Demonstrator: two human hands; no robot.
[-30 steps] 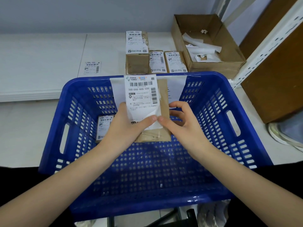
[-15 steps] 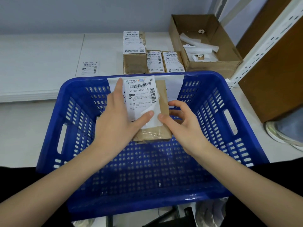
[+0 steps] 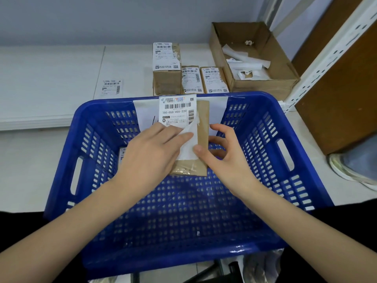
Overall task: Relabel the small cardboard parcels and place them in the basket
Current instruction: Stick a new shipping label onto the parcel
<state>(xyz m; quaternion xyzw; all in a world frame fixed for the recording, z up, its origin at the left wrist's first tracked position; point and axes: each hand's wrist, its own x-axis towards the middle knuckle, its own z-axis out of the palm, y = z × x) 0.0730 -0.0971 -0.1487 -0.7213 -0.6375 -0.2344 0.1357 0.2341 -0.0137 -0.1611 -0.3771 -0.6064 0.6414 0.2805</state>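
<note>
Over the blue plastic basket (image 3: pixel 265 152) I hold a small brown cardboard parcel (image 3: pixel 203 127). A white shipping label (image 3: pixel 176 111) lies on its top face, its lower corner curled up. My left hand (image 3: pixel 151 156) lies flat over the label's lower left with straight fingers pressing it down. My right hand (image 3: pixel 222 158) grips the parcel's right side, thumb on the label's lower edge. Another labelled parcel (image 3: pixel 122 155) lies inside the basket at the left, mostly hidden by my left hand.
Three labelled parcels (image 3: pixel 167 64) (image 3: pixel 190 79) (image 3: pixel 214 79) stand on the white table behind the basket. A loose label (image 3: pixel 112 87) lies to their left. An open cardboard box (image 3: pixel 285 78) with peeled backing paper sits at the back right, beside a white shelf upright (image 3: pixel 326 56).
My left hand slid from the label's left edge onto its lower part, smoothing it down. The parcel stayed in my right hand over the basket.
</note>
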